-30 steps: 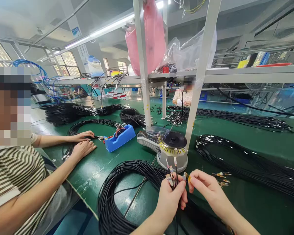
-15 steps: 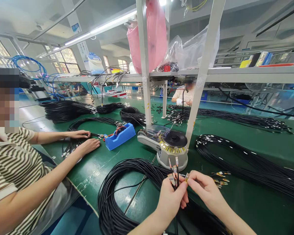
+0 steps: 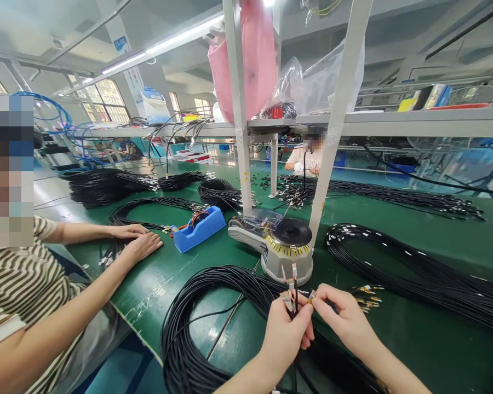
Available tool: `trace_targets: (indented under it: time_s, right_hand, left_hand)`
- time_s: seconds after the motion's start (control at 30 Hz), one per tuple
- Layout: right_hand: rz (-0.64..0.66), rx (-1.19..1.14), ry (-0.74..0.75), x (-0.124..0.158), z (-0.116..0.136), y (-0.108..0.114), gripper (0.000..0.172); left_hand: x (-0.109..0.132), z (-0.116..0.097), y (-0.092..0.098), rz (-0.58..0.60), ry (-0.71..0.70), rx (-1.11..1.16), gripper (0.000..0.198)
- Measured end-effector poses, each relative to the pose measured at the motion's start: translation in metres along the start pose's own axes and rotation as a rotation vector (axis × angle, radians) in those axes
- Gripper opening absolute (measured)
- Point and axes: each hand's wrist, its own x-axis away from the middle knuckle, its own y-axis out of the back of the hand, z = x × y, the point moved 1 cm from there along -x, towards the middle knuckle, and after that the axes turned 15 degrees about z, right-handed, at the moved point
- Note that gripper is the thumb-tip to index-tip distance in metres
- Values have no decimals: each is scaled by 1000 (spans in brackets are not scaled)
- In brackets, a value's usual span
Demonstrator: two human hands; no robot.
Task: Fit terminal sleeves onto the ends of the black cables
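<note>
My left hand (image 3: 288, 328) is closed around several black cables, whose bare connector ends (image 3: 290, 287) stick up above the fingers. Close beside it, my right hand (image 3: 340, 312) pinches a small cable connector (image 3: 311, 295) with a bit of yellow tape on it, between thumb and forefinger. The two hands almost touch. A large coil of black cable (image 3: 189, 312) lies on the green table to the left and runs under my hands. Just beyond them stands a round tape dispenser (image 3: 287, 257) with yellow tape pieces around its black disc.
More taped cable ends (image 3: 367, 298) lie right of my hands, near a long cable bundle (image 3: 373, 241). A blue tape holder (image 3: 199, 227) stands left of the dispenser. At left a co-worker's hands (image 3: 142, 241) rest by cables. Shelf posts (image 3: 242, 158) rise behind the dispenser.
The view has shifted slightly, so things sit a little further left. My hands keep nearly the same grip and position. The co-worker's hands have drawn closer together.
</note>
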Motion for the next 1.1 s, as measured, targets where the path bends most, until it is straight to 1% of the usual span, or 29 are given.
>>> trace_targets:
  time_s: [0.2,0.4,0.47,0.67,0.93,1.1]
  right_hand:
    - [-23,14,2,-2,-1,0,28]
    - [59,-162,77,2,3,5,27]
    - [69,-174,82,2,4,4,28]
    - [43,-107,64,-3,2,0,28]
    - [0,-30,48,-2,0,0,28]
    - [-19,9,43,-3,-1,-2,29]
  left_hand:
    - [1,1,0,-33,-51,1,27]
    - [1,0,2,-37,-21,17,29]
    - [0,-1,2,-31,-20,20,29]
    - [1,0,0,-17,-28,35,33]
    - [2,0,0,-17,-22,-20,30]
    - [1,1,0,-16,-19,-11,33]
